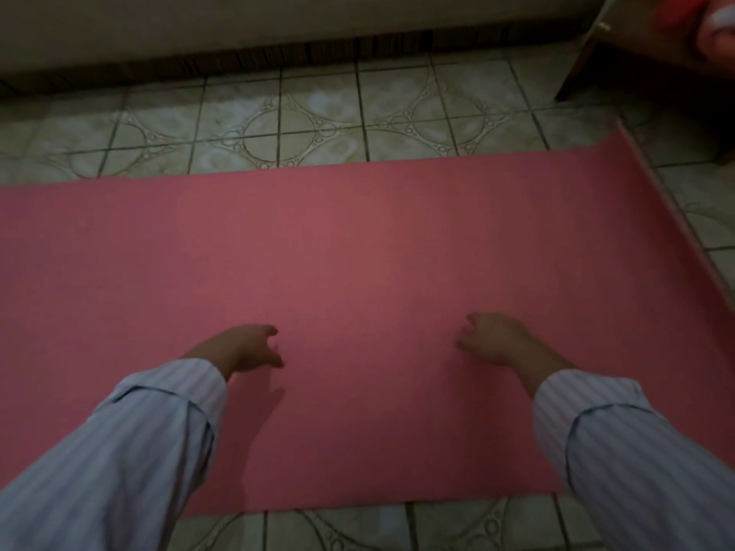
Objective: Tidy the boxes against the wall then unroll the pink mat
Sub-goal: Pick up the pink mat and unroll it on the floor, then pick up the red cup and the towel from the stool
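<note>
In the lower centre of the frame, I see the left hand [248,347] and right hand [491,338] reaching out over the pink mat [358,248], fingers loosely curled, holding nothing; whether they touch the mat I cannot tell. Both sleeves [119,451] are pale and striped. The mat lies unrolled flat across the patterned tile floor [278,125], spanning the frame's middle. A wall [238,21] runs along the top.
</note>
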